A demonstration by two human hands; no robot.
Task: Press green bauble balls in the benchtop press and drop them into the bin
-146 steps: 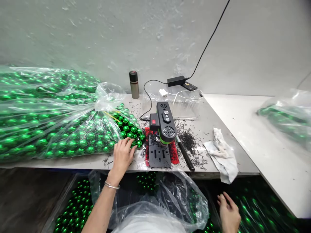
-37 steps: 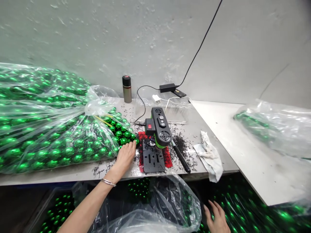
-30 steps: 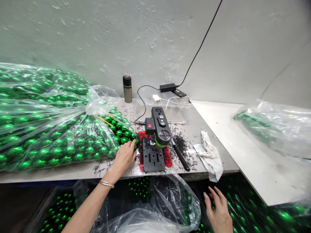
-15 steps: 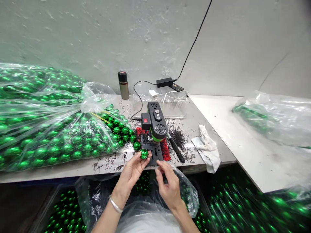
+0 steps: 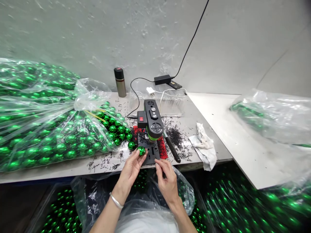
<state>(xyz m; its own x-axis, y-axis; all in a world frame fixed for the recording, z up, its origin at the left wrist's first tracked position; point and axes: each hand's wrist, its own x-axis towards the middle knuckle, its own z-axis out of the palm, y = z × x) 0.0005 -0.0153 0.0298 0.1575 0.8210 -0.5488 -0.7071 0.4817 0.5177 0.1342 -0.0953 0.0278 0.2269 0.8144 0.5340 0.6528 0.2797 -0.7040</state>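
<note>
Between the thumb and fingers of my left hand [image 5: 132, 168] is a shiny green ball ornament [image 5: 141, 150] with dark marks on its surface. The ball is just in front of a small black machine [image 5: 153, 121], over the near end of its slotted base plate [image 5: 152, 158]. My right hand [image 5: 167, 181] is closed in a pinch beside the plate's near right corner. Whatever its fingertips may hold is too small to make out. A lever with a black handle [image 5: 173, 150] sticks out on the machine's right side, and a red mat [image 5: 162, 147] lies beneath.
Loose green balls [image 5: 121, 129] spill from a large clear bag [image 5: 80, 142] on the left. Black scraps [image 5: 176, 137] litter the table. A crumpled white cloth [image 5: 204, 147] lies right; a bottle [image 5: 120, 82], clear plastic box [image 5: 173, 106] and power adapter [image 5: 162, 79] stand behind.
The view has shifted slightly, moving the scene a little left and up. My left hand still holds the ball. The fingers of my right hand have drawn closer together.
</note>
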